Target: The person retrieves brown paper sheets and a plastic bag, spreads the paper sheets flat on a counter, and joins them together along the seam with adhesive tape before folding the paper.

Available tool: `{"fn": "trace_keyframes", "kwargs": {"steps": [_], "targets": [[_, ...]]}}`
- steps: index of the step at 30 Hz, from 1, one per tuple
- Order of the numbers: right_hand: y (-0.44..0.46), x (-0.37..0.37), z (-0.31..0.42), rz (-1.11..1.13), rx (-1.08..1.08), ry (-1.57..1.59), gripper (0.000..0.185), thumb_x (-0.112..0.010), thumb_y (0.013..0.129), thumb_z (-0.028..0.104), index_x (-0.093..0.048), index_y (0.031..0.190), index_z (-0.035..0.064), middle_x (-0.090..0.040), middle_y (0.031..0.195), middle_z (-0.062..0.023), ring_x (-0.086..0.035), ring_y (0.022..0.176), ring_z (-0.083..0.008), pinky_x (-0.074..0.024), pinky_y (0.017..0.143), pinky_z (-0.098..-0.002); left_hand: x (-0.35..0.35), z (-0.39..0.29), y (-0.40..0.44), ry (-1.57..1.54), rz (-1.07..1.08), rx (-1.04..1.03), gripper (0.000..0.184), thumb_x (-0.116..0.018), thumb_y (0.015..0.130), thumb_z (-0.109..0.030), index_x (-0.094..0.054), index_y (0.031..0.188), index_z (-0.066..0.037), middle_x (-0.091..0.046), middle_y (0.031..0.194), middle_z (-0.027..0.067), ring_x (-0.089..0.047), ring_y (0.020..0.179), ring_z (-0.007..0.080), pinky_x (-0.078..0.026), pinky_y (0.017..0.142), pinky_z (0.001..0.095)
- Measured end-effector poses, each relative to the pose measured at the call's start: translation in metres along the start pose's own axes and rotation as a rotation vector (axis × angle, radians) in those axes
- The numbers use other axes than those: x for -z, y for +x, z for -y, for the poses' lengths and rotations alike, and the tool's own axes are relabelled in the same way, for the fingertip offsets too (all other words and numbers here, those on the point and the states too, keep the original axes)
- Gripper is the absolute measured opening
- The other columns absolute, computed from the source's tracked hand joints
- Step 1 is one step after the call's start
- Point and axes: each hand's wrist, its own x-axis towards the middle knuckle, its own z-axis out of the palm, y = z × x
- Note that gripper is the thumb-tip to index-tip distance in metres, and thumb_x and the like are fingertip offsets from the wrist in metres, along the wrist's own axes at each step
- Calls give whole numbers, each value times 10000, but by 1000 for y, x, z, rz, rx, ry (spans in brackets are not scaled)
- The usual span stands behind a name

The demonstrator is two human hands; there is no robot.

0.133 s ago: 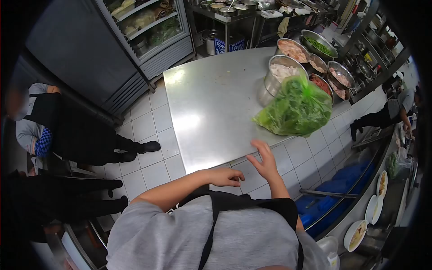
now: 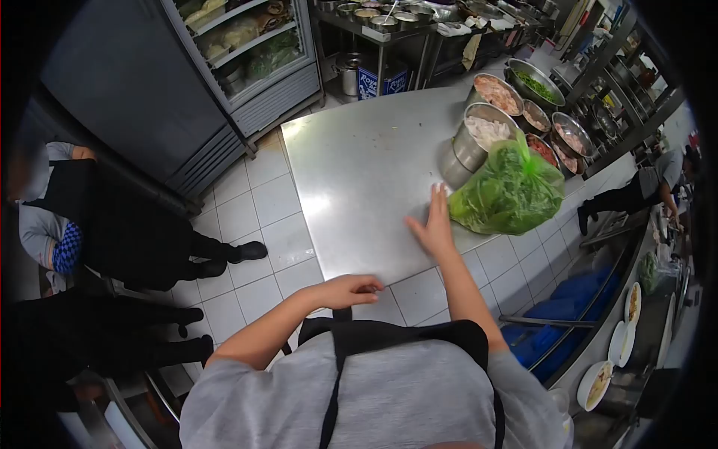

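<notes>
A green plastic bag of leafy greens [image 2: 508, 188] stands knotted at its top on the steel table [image 2: 359, 194], by the near right edge. My right hand [image 2: 434, 228] is open with its fingers stretched out, over the table just left of the bag. Whether its fingertips touch the bag I cannot tell. My left hand [image 2: 348, 291] hovers by the table's near edge, fingers loosely bent and thumb apart, holding nothing. Behind the bag is a steel pot of pale meat [image 2: 486, 132].
Steel bowls of raw meat [image 2: 497, 93] and a bowl of chopped greens [image 2: 535, 86] crowd the table's far right. A person in a black apron [image 2: 71, 187] stands at left, beside the refrigerator [image 2: 273, 97]. Blue bins [image 2: 553, 303] lie low at right, below white bowls [image 2: 596, 385].
My right hand has reached forward, from the near edge to over the table beside the bag. My left hand has drawn back slightly to the left. The view has shifted a little.
</notes>
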Motion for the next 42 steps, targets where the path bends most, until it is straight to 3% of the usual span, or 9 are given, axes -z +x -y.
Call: {"fn": "trace_keyframes", "kwargs": {"steps": [6,9,15,17,31,33,35,37,42], "targets": [[95,-20,-48,-251,-455,-499,918,-552,760,545,-181,1354,-48,-143,1412,-269,-104,1332,-362,-107,1085,-410,28,56,-73,-168,-340,92,307,-541,887,-223,-508,1143,-58,-586,990,59,-533,945,126,-418,834,265],[120,-42,-44,-201,-405,-555,919,-483,775,593,-180,1353,-54,-137,1415,-267,-97,1335,-358,-81,1088,-416,26,69,-103,-291,-471,118,311,-547,884,-223,-511,1140,-50,-591,981,49,-530,937,122,-413,823,258],[128,-79,-4,111,32,-412,877,-514,798,523,-165,1356,-57,-122,1419,-262,-102,1335,-355,-101,1086,-424,13,121,-100,-231,-659,189,304,-576,859,-239,-542,1086,-40,-577,851,31,-520,776,112,-436,726,252],[141,-74,-5,49,-82,-152,853,-515,810,502,-164,1358,-50,-120,1420,-261,-100,1336,-354,-108,1086,-427,13,113,-94,-221,-651,265,296,-581,854,-241,-551,1079,-51,-583,854,36,-526,770,117,-439,708,256],[246,-13,-87,-211,-565,-291,796,-535,812,477,-250,1320,-65,-239,1348,-316,-234,1274,-394,-238,1045,-396,30,123,-92,-203,-627,471,339,-581,845,-254,-542,1098,-31,-612,957,104,-583,840,201,-465,737,307],[244,-32,-87,-284,-511,-280,728,-567,805,436,-324,1287,-53,-329,1309,-287,-311,1235,-377,-274,1023,-400,31,126,-89,-152,-644,476,335,-580,845,-252,-545,1089,-26,-613,955,111,-585,838,206,-467,740,311],[224,-60,-81,-151,6,-206,688,-584,799,415,-366,1266,-41,-373,1290,-265,-333,1225,-371,-285,1016,-403,34,126,-87,-172,-684,471,330,-579,844,-254,-549,1083,-28,-614,955,115,-587,830,209,-469,742,314],[220,-46,-59,-51,14,-17,675,-600,793,392,-373,1266,-33,-377,1298,-249,-321,1233,-374,-276,1022,-405,39,132,-86,-164,-692,473,330,-579,844,-253,-548,1082,-28,-614,957,115,-588,829,209,-469,744,314],[253,-21,-98,-279,-484,-418,741,-533,808,472,-298,1330,2,-233,1376,-275,-198,1288,-409,-171,1064,-417,42,132,-91,-175,-698,494,329,-579,843,-252,-547,1081,-27,-614,953,113,-592,833,211,-469,746,314]]}}
